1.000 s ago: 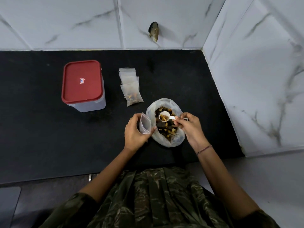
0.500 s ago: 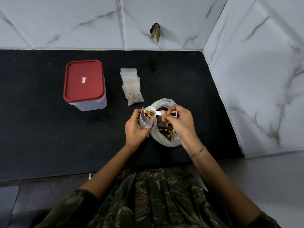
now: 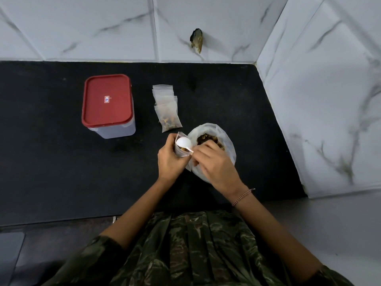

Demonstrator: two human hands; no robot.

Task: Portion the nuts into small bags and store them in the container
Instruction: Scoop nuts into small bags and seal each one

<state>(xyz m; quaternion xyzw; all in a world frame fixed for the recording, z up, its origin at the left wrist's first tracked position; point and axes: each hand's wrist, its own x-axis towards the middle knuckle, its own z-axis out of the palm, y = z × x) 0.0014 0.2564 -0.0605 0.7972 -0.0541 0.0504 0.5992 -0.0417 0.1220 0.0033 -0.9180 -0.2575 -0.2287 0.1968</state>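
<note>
Left hand [image 3: 169,161] grips the small bag [image 3: 182,154]; right hand [image 3: 214,165] pinches scoop [image 3: 184,142], apparently upturned.

Red lid [image 3: 99,114] (small white label [image 3: 106,99]) on a translucent container [image 3: 116,132]; black desk [image 3: 41,162]; white spoon [image 3: 184,142]; white wall tiles [image 3: 82,27] veined grey; dark green camouflage clothing [image 3: 195,248].

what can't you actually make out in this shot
All from the head view:
1. What is in the container: its shut red lid covers the top.
2. How full the small bag in the left hand is: the white spoon covers its mouth.
3. Most of the nuts in the large bag: the right hand lies over them.
4. How many empty bags are in the stack: they overlap.
</note>
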